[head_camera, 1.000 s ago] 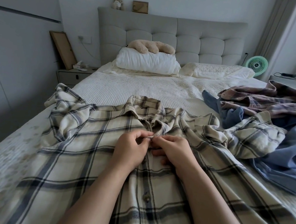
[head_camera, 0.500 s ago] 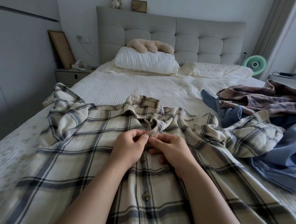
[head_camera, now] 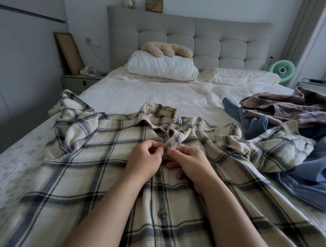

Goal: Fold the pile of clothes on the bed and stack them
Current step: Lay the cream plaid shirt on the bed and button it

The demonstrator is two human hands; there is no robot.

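At the centre of the frame, both hands, left hand (head_camera: 144,159) and right hand (head_camera: 191,163), each grip pinching the plaid shirt (head_camera: 98,167) placket on the bed (head_camera: 150,96), have crept slightly lower since a second ago, buttoning before any fold.

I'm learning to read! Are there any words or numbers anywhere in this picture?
No words or numbers can be read here.
Fan: a dark spot at its middle, too small to read.
Frame above the headboard: too blurred to tell.
Plaid shirt: no label shows.
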